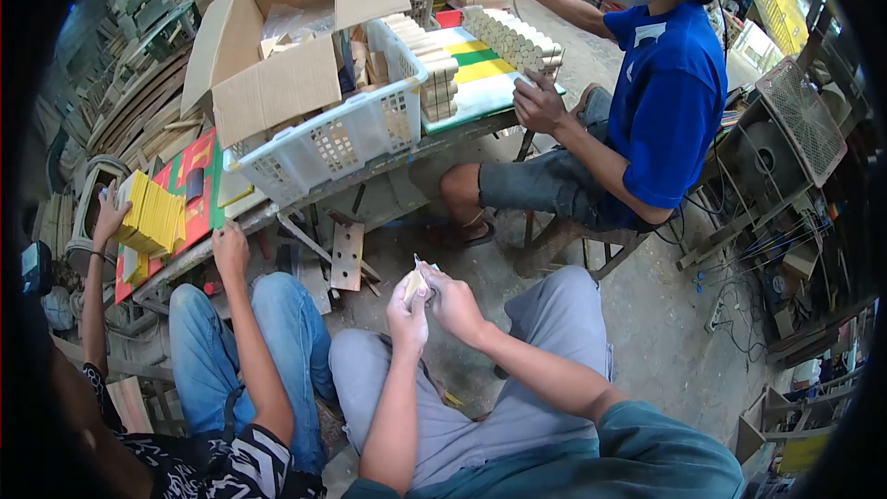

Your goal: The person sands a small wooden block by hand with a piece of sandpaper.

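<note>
Above my lap, both hands are close together at a small pale wooden piece [415, 288]. My left hand [407, 322] is closed around it, fingers upward. My right hand [452, 303] is closed and pressed against the piece from the other side. Something thin and light shows by the right fingertips, too small to name; it may be part of the same piece. Much of the wooden piece is hidden by my fingers.
A white plastic crate [333, 143] with an open cardboard box [277, 92] stands on the bench ahead. Stacked wooden cylinders [513, 37] lie beyond. At left, a co-worker's hand touches yellow pieces [151, 214]; a person in blue [674, 92] sits at right, near a fan [771, 152].
</note>
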Available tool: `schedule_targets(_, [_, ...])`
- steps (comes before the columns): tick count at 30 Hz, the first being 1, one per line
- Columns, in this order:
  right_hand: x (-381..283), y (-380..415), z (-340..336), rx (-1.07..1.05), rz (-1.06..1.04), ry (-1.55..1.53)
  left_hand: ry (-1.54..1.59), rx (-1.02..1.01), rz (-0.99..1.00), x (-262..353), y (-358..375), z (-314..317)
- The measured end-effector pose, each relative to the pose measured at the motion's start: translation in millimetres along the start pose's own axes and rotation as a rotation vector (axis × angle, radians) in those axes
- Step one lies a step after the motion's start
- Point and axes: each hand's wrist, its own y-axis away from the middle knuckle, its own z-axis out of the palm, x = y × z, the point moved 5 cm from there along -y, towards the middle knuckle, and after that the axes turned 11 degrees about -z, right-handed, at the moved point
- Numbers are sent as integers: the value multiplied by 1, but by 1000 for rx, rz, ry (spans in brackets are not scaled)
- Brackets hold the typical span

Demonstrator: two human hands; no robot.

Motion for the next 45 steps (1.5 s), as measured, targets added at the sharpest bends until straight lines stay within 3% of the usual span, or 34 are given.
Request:
schedule_targets(4, [-31,14,-2,-10,-128,-66,95,78,-36,-1,-8,-16])
schedule_targets(8, [-6,-2,-5,18,-24,-52,-29,-21,33,-8,3,-3])
schedule_targets(11, [-16,7,-2,-26,-101,-45,68,43,-83,0,-1,-8])
schedule_targets(19, [-14,5,-5,-34,-10,-157,33,24,-29,0,-4,-6])
schedule_targets(20, [-22,10,-2,-16,-131,-121,78,90,-16,2,-8,-11])
schedule_targets(23, [-19,4,-6,26,-148,-39,-9,11,-71,-2,-2,-8])
schedule_targets(24, [-11,-6,-9,70,-97,-89,-14,-35,17,-1,3,1])
schedule_targets(25, [-7,-12,-12,21,-70,-12,34,-45,-51,-6,6,3])
schedule_targets(27, [-16,1,-7,-29,73,-161,84,9,-31,-4,-4,-3])
schedule_targets(28, [-31,6,-3,-28,-146,-54,117,61,-36,-2,-12,-12])
schedule_targets(31, [-37,6,-8,19,-268,58,208,44,-86,2,-6,-8])
schedule_targets(33, [-5,-12,-5,4,-48,-23,221,-83,-87,5,5,2])
schedule_targets(35, [0,-7,-3,-23,-22,-21,164,-92,-98,-4,0,-1])
schedule_targets(37, [-31,12,5,27,-207,54,106,127,-46,-8,-10,-16])
schedule_targets(39, [-33,11,-1,12,-209,139,95,118,-52,-4,-5,-13])
schedule_targets(41, [-10,-7,-13,29,-34,225,155,-4,-79,6,3,-2])
schedule_targets(45, [-35,7,-15,71,-293,231,97,197,-62,-2,0,-9])
